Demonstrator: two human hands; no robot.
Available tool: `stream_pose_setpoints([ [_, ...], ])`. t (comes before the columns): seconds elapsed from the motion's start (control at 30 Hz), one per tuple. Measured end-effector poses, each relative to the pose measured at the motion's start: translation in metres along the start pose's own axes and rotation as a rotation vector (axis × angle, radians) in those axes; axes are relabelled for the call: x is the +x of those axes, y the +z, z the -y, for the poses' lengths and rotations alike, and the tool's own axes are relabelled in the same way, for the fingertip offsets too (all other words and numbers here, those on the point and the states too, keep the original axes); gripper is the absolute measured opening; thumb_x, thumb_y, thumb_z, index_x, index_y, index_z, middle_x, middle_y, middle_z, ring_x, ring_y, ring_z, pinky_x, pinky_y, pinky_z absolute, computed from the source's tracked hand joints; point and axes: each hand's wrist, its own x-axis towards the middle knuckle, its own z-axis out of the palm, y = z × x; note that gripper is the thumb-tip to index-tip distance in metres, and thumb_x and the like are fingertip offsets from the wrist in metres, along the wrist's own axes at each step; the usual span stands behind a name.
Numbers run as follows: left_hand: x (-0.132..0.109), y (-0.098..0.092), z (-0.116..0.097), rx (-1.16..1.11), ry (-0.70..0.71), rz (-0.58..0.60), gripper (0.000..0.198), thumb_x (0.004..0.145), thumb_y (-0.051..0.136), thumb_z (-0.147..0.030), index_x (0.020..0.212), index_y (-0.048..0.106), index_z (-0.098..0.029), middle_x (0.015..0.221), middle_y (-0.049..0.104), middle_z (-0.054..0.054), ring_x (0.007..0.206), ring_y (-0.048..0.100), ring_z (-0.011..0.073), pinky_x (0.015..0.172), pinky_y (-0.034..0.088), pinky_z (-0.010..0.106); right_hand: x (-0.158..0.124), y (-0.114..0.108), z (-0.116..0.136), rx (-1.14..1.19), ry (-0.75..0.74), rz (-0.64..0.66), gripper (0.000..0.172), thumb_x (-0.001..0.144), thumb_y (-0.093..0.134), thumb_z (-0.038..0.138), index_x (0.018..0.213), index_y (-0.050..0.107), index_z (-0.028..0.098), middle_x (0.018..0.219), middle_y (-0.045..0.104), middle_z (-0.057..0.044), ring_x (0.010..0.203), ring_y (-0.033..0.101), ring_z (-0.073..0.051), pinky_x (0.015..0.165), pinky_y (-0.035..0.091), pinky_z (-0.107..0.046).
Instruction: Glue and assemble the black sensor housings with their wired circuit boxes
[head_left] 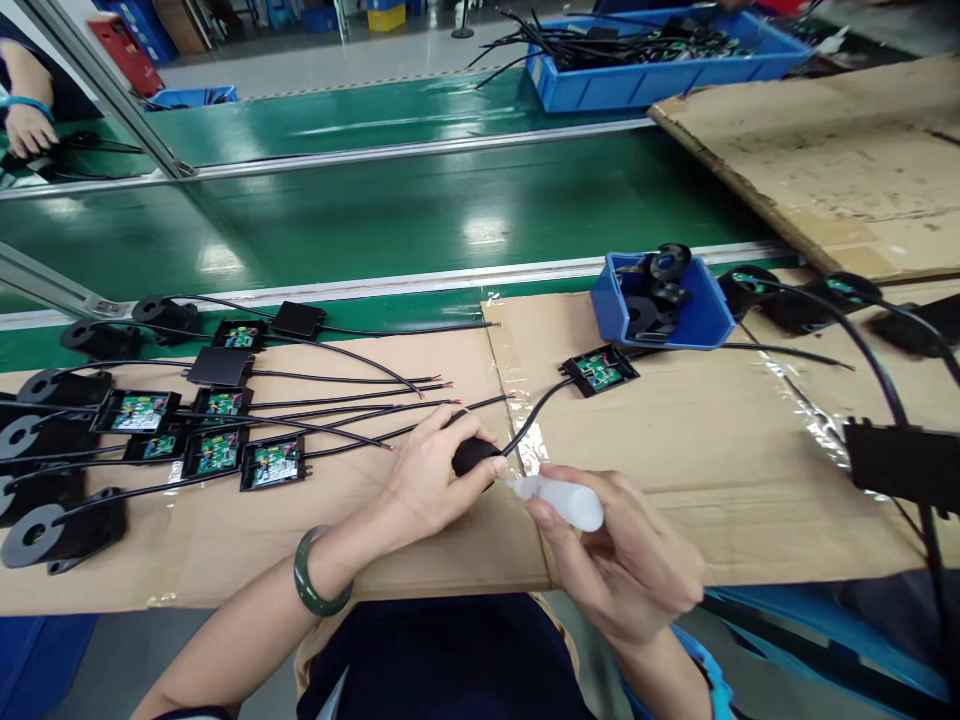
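Observation:
My left hand grips a small black round part on the cardboard. A black cable runs from that part up to an open black box with a green circuit board. My right hand holds a small white squeeze bottle, its nozzle pointing left and touching the black part. A green bangle sits on my left wrist.
Several open boxes with green boards, cables and black ring sensors lie at the left. A small blue bin holds black rings. A green conveyor belt runs behind; a large blue bin of cables stands far right. Another person's hand rests far left.

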Motion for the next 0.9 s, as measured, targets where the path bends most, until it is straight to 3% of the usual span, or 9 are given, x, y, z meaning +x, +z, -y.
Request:
stream_pose_setpoints([
  [0.13,-0.001,0.0,0.0,-0.001,0.013,-0.004,0.014,0.087,0.064,-0.03,0.096,0.063,-0.019,0.101,0.059,0.004,0.1,0.055,0.019,0.088,0.041,0.031,-0.005,0.002,0.003,0.093,0.085,0.012,0.018,0.084,0.066,0.008,0.101,0.062,0.013,0.081,0.066,-0.006,0.066,0.06,-0.013,0.053,0.047,-0.023],
  [0.23,-0.002,0.0,0.002,-0.023,0.017,-0.021,0.015,0.088,0.063,-0.031,0.097,0.063,-0.019,0.103,0.06,0.003,0.103,0.055,0.0185,0.09,0.041,0.03,-0.012,0.002,0.002,0.231,0.261,-0.001,0.016,0.086,0.066,0.01,0.101,0.065,0.013,0.075,0.063,-0.004,0.06,0.058,-0.012,0.051,0.045,-0.023],
  [0.33,-0.001,0.0,0.006,-0.178,-0.042,-0.011,0.017,0.087,0.064,-0.033,0.095,0.064,-0.018,0.098,0.062,0.002,0.096,0.056,0.017,0.086,0.041,0.029,-0.014,0.001,-0.003,0.488,0.474,-0.172,0.014,0.088,0.063,0.013,0.102,0.069,0.013,0.074,0.062,-0.004,0.049,0.051,-0.008,0.045,0.041,-0.024],
  [0.4,0.001,0.0,0.008,-0.411,-0.15,0.043,0.02,0.084,0.066,-0.035,0.091,0.063,-0.016,0.09,0.061,0.002,0.086,0.055,0.0146,0.079,0.042,0.026,-0.01,0.001,-0.007,0.658,0.518,-0.343,0.013,0.089,0.062,0.014,0.097,0.072,0.012,0.08,0.064,-0.006,0.046,0.049,-0.008,0.042,0.04,-0.025],
  [0.53,-0.001,0.0,0.008,-0.954,-0.435,0.244,0.041,0.075,0.074,-0.048,0.091,0.058,-0.013,0.084,0.057,0.004,0.073,0.052,0.0116,0.064,0.043,0.022,0.004,0.003,-0.008,0.847,0.524,-0.504,0.016,0.091,0.06,0.019,0.092,0.073,0.01,0.076,0.067,-0.008,0.042,0.048,-0.008,0.038,0.039,-0.024],
  [0.63,-0.006,0.0,0.007,-1.097,-0.476,0.415,0.058,0.061,0.083,-0.045,0.1,0.055,-0.013,0.088,0.058,0.006,0.072,0.056,0.0149,0.062,0.051,0.027,0.009,0.008,-0.007,0.855,0.501,-0.517,0.016,0.091,0.061,0.022,0.093,0.073,0.011,0.074,0.066,-0.008,0.043,0.049,-0.008,0.038,0.039,-0.023],
  [0.73,-0.01,0.002,0.006,-1.226,-0.478,0.477,0.059,0.056,0.087,-0.025,0.102,0.052,-0.015,0.091,0.057,0.005,0.076,0.058,0.0155,0.061,0.055,0.028,0.002,0.013,-0.005,0.732,0.4,-0.472,0.013,0.089,0.062,0.015,0.098,0.071,0.011,0.084,0.065,-0.008,0.046,0.051,-0.008,0.04,0.042,-0.025],
  [0.9,-0.011,0.005,0.007,-1.287,-0.522,0.495,0.059,0.056,0.086,-0.019,0.105,0.053,-0.013,0.095,0.056,0.007,0.08,0.06,0.0167,0.06,0.056,0.026,-0.009,0.01,-0.004,0.347,0.161,-0.293,0.021,0.085,0.066,0.015,0.105,0.067,0.012,0.087,0.065,-0.01,0.068,0.061,-0.018,0.052,0.049,-0.03],
])
